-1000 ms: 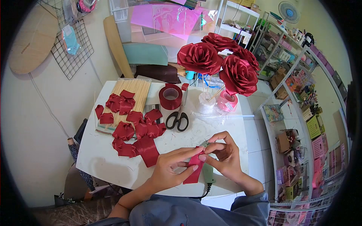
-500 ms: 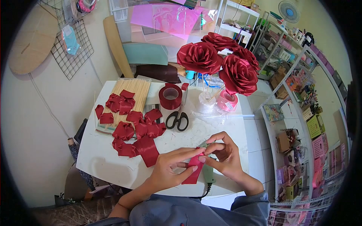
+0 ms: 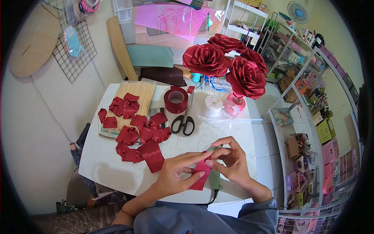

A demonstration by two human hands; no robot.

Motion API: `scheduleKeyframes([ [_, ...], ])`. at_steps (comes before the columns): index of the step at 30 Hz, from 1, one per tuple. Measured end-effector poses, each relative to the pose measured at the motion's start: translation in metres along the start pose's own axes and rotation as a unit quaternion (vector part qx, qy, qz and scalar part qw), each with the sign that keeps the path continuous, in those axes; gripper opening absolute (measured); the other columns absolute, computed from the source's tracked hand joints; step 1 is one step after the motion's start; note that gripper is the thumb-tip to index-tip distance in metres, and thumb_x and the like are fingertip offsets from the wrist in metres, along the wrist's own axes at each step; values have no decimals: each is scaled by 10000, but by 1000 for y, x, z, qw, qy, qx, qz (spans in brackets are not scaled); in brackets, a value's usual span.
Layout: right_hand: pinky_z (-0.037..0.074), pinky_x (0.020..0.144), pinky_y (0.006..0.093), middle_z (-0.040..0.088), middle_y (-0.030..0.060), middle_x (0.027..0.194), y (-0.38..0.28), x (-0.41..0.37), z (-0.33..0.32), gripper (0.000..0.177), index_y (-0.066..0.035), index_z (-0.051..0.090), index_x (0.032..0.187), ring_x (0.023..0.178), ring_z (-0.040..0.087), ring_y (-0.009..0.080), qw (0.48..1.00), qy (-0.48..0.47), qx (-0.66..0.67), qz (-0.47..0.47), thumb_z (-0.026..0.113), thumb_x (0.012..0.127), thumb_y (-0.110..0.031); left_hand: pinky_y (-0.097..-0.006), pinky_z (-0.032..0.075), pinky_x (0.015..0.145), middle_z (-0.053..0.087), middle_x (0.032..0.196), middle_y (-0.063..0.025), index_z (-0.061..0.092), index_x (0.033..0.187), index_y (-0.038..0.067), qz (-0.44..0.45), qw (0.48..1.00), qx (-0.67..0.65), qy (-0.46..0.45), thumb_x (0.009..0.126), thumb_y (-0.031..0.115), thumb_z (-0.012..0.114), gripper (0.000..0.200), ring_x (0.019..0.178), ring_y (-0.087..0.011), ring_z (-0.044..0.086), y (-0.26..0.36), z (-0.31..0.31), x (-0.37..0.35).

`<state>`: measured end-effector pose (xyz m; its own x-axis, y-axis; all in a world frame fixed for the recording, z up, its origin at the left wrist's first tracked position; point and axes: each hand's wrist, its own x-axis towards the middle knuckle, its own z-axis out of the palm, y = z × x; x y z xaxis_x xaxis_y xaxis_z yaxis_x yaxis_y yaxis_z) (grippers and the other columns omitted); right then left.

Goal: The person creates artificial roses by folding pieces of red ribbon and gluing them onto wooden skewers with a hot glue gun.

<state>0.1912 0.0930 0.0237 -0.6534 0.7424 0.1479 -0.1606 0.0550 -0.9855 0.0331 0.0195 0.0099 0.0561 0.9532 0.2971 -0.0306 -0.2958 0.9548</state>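
Near the table's front edge, my left hand (image 3: pixel 178 173) grips a piece of red satin ribbon (image 3: pixel 200 180) between thumb and fingers. My right hand (image 3: pixel 230 162) pinches the ribbon's upper end. Partly hidden behind the ribbon and my right hand is a green corded tool (image 3: pixel 215 179), probably a glue gun, lying on the table with a black cable. Folded red ribbon petals (image 3: pixel 127 135) are spread to the left, and a flat ribbon piece (image 3: pixel 152 156) lies closest to my left hand. Black-handled scissors (image 3: pixel 183 125) rest beyond my hands.
A roll of red ribbon (image 3: pixel 176 100) stands by a bundle of wooden sticks (image 3: pixel 136 93). Several red ribbon roses (image 3: pixel 247 77) rise on sticks from a white holder (image 3: pixel 213 107), beside a pink roll (image 3: pixel 235 104). Crowded shelves (image 3: pixel 311 128) line the right side.
Both hands stay almost in place. The fingers shift slightly on the ribbon, and its lower end moves a little to the right.
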Motion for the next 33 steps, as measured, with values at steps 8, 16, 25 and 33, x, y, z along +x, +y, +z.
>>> scheduleKeyframes([
  [8,423,744,254,595,61,742,1,-1,-2,381,-4,417,1006,751,558,93,999,9,-45,-26,604,695,110,-305,503,774,514,1115,-125,492,1148,64,3,1000,9,1,710,-81,562,466,984,-187,529,4,1,1],
  [16,444,695,268,605,97,783,-2,-4,-9,391,-9,468,1057,756,588,164,993,-53,21,-103,633,704,27,-280,468,826,382,1238,-152,350,1224,-34,-4,980,-194,54,720,-122,546,548,1143,-210,372,1,-7,1],
  [25,468,626,277,619,81,802,-2,4,-11,252,-22,624,871,715,592,211,949,-187,-129,-217,688,629,11,-289,474,826,389,1218,-178,337,1220,-56,63,979,-156,113,708,-143,547,560,1137,-213,376,7,-1,-3],
  [33,475,674,251,627,97,825,9,-1,-11,193,-4,620,824,744,608,166,979,-141,-51,-141,692,645,12,-308,471,833,326,1251,-209,314,1220,-75,142,982,-21,121,705,-170,519,562,1160,-279,345,2,4,-3],
])
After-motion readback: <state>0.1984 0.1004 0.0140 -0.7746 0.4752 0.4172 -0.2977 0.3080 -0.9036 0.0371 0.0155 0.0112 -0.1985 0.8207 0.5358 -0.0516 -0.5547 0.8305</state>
